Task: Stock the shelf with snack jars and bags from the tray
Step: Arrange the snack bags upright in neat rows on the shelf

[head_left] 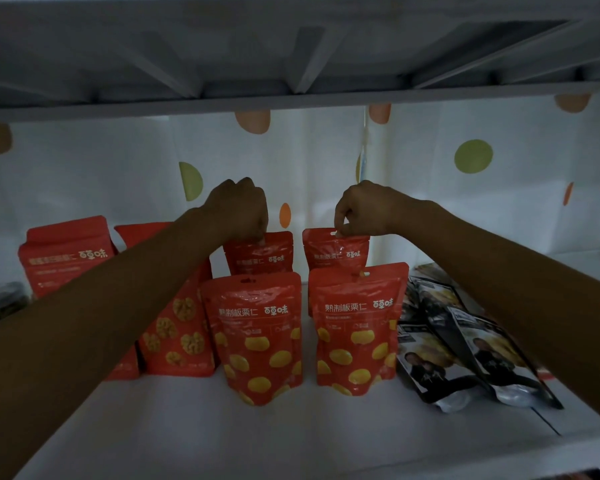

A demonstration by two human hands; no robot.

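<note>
Both my arms reach deep into a white shelf (291, 441). My left hand (239, 209) pinches the top edge of a red chestnut bag (260, 254) standing in the back row. My right hand (364, 209) grips the top of a second red chestnut bag (336, 252) beside it. In front of these stand two more red chestnut bags, one on the left (257, 337) and one on the right (355, 330), both upright. The tray is not in view.
Red walnut bags (177, 337) and another red bag (63, 258) stand at the left, partly behind my left arm. Dark snack bags (465, 355) lie flat at the right. A jar (0, 303) shows at the far left. The upper shelf board (291, 98) hangs close overhead.
</note>
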